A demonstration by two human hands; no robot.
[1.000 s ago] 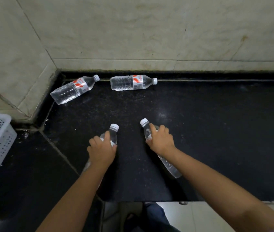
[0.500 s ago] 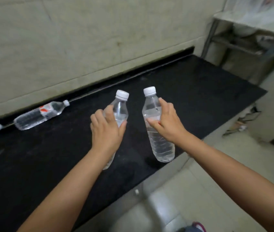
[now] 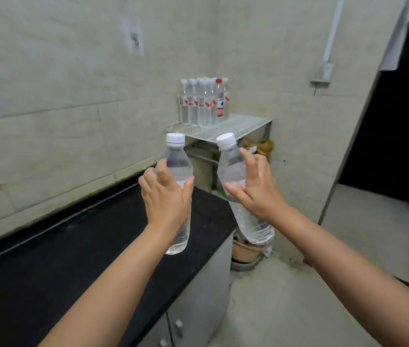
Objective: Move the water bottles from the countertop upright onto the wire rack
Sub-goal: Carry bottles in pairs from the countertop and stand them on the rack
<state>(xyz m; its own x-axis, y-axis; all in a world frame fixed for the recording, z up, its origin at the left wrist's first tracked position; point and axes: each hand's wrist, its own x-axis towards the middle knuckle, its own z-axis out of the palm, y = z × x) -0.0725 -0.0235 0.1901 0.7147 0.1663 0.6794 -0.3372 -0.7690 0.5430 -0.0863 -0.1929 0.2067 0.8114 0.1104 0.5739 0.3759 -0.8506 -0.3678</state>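
Your left hand [image 3: 166,199] grips one water bottle [image 3: 179,166] over the countertop [image 3: 48,271] edge; your right hand [image 3: 256,191] grips another [image 3: 233,166] past it. The wire rack [image 3: 236,126] ahead has bare front room beside its standing bottles [image 3: 203,103], whose red labels are unreadable.

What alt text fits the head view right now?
Left hand and right hand each grip a clear water bottle, left bottle and right bottle, above the black countertop, facing a wire rack holding upright bottles.

- A wire rack [image 3: 243,127] stands in the upper middle of the frame, against the wall corner
- A cluster of upright water bottles [image 3: 203,103] stands on its top shelf, at the back left
- A black countertop [image 3: 73,246] fills the lower left
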